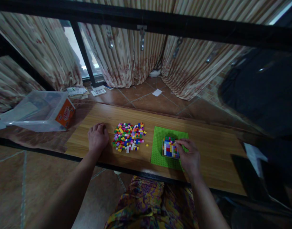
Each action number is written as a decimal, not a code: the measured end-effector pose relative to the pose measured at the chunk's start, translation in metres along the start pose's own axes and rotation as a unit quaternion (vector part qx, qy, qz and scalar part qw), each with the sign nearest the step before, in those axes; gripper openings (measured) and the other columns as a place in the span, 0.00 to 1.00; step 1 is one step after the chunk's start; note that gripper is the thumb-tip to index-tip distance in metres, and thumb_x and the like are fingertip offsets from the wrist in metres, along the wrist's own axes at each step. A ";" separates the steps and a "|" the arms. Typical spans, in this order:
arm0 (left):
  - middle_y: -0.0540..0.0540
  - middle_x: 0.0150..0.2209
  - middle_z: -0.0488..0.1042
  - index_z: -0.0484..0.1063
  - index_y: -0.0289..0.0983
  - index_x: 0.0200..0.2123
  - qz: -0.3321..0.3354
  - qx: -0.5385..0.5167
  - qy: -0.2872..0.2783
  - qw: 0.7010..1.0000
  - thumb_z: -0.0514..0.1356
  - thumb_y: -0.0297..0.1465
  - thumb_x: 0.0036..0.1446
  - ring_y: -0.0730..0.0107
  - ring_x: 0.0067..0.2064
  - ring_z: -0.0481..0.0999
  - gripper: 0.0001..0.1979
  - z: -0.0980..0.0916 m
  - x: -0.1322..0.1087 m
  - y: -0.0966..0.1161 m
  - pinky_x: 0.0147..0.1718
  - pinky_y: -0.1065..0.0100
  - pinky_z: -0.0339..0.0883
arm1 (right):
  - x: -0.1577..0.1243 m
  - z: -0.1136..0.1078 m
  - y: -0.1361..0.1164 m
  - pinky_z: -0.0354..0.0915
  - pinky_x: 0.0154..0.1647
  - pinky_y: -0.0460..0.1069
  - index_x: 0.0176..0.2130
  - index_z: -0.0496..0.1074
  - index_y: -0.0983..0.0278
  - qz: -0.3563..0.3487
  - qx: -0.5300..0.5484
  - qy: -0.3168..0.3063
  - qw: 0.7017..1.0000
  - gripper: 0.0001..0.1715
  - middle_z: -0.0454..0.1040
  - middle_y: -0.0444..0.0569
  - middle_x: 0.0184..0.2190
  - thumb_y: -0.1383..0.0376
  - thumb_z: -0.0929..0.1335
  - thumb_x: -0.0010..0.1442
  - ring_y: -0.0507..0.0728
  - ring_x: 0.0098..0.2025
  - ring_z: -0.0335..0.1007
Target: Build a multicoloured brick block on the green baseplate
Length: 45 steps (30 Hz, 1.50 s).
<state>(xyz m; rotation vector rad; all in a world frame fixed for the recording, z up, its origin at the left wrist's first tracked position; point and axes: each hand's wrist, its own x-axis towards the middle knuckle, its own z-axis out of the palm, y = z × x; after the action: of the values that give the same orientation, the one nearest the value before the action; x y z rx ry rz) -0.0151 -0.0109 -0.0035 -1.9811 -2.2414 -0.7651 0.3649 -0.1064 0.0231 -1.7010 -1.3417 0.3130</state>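
The brick block sits on a green baseplate, a little right of the middle of a wooden board. Its top shows white, red, blue, yellow and purple pieces, with a green strip along its far edge. The person's right hand reaches in from the right, the thumb and forefinger drawn close together at the block's upper right corner; one cannot tell whether a small piece is pinched between them. The left hand rests on the board well apart from the block, its fingers bent and fairly close together; whether anything lies under them cannot be told. Just beside that hand, between it and the baseplate, spreads a pile of loose bricks in many colours, and one yellow brick lies apart from the pile on the baseplate side. Beyond the board's left end stands a clear plastic box with an orange label. Striped curtains hang behind.
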 end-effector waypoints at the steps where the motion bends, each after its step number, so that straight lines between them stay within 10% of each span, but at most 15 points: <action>1: 0.35 0.52 0.74 0.72 0.35 0.49 0.001 -0.002 0.001 1.000 0.50 0.33 0.60 0.48 0.52 0.70 0.19 0.000 0.000 0.000 0.53 0.50 0.61 | 0.001 0.002 0.002 0.65 0.50 0.57 0.34 0.80 0.60 0.006 0.002 0.001 1.000 0.16 0.75 0.52 0.41 0.53 0.68 0.57 0.59 0.45 0.70; 19: 0.36 0.52 0.73 0.72 0.36 0.50 -0.010 -0.014 -0.005 1.000 0.51 0.33 0.60 0.48 0.54 0.69 0.18 0.002 0.000 -0.001 0.54 0.50 0.60 | 0.006 0.013 0.010 0.71 0.33 0.53 0.39 0.80 0.62 0.233 0.235 -0.017 0.944 0.24 0.80 0.48 0.35 0.55 0.77 0.41 0.56 0.31 0.74; 38: 0.35 0.52 0.73 0.73 0.33 0.49 -0.006 -0.011 0.007 1.000 0.50 0.33 0.60 0.48 0.53 0.69 0.19 0.006 0.000 -0.003 0.53 0.50 0.61 | 0.007 0.011 0.016 0.71 0.37 0.54 0.46 0.78 0.60 0.252 0.259 -0.053 0.931 0.32 0.80 0.46 0.36 0.56 0.78 0.40 0.56 0.33 0.74; 45: 0.37 0.52 0.74 0.73 0.35 0.48 -0.005 -0.005 0.014 1.000 0.51 0.32 0.60 0.49 0.52 0.70 0.17 0.006 0.000 -0.004 0.53 0.51 0.61 | -0.010 0.007 -0.004 0.68 0.47 0.57 0.44 0.78 0.62 0.123 0.100 0.047 0.986 0.24 0.77 0.53 0.45 0.54 0.74 0.49 0.60 0.45 0.73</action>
<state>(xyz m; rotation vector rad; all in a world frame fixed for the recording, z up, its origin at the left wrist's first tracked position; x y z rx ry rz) -0.0169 -0.0086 -0.0103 -1.9526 -2.2379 -0.8028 0.3536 -0.1115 0.0190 -1.6893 -0.9962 0.4864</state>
